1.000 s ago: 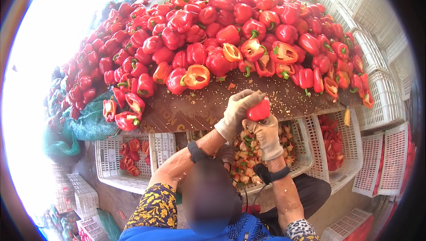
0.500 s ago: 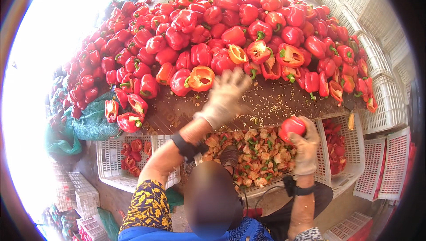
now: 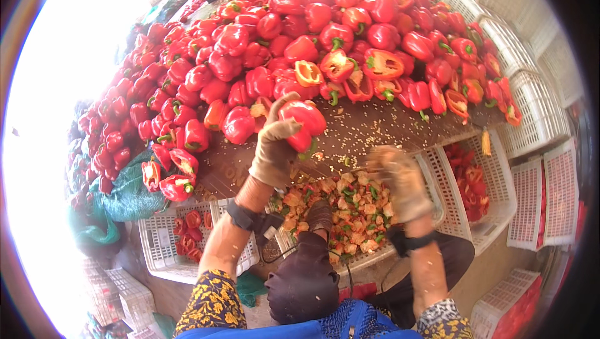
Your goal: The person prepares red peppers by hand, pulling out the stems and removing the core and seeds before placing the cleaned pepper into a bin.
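My left hand point(image 3: 274, 148), in a pale work glove, is closed around a red bell pepper point(image 3: 304, 120) above the near edge of the brown table point(image 3: 375, 128). The pepper's green stem end points down. My right hand point(image 3: 400, 179), gloved too, hangs over a white crate of pepper cores and scraps point(image 3: 359, 220). Motion smears its fingers, and no pepper shows in it. Beyond both hands rises a big heap of red bell peppers point(image 3: 250, 58). Some cut-open peppers point(image 3: 382, 64) lie along its near edge, and pale seeds are scattered over the tabletop.
White crates holding red pepper pieces stand at the left point(image 3: 153, 242) and right point(image 3: 500, 195) of the scraps. A green mesh sack point(image 3: 134, 192) hangs at the table's left corner. A yellowish handle point(image 3: 486, 143) sticks out at the right table edge. Stacked white crates point(image 3: 537, 123) line the right side.
My left hand, empty and spread before, has come back from the heap with a pepper. My right hand has moved left, and the pepper it held no longer shows there.
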